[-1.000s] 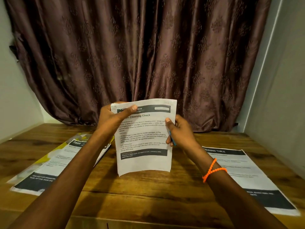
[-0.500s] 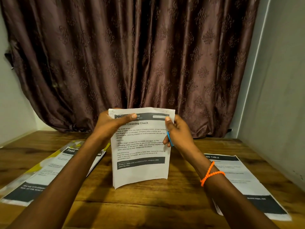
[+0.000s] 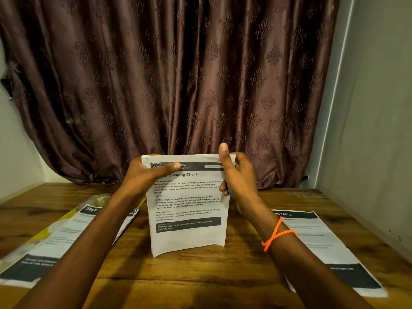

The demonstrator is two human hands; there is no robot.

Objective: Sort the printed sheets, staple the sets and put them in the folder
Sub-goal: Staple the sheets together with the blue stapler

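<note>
Since half a second ago our right hand (image 3: 239, 177) has slid up the edge of the printed set (image 3: 189, 204), its thumb now straight and raised past the top right corner instead of lying on the page. Our left hand (image 3: 145, 177) pinches the top left corner, thumb across the dark header. The right hand's fingers curl round a small blue thing (image 3: 228, 190), likely the stapler, beside the paper's right edge; we cannot tell whether they also grip the sheets. The set stands upright, its bottom edge on or just above the wooden table (image 3: 200, 282). Another sheet (image 3: 330, 248) lies flat to the right, and more sheets (image 3: 66, 237) lie over a yellow folder (image 3: 55, 228) to the left. With only one corner surely held, we risk the pages fanning or slipping, so a staple would catch them crooked.
</note>
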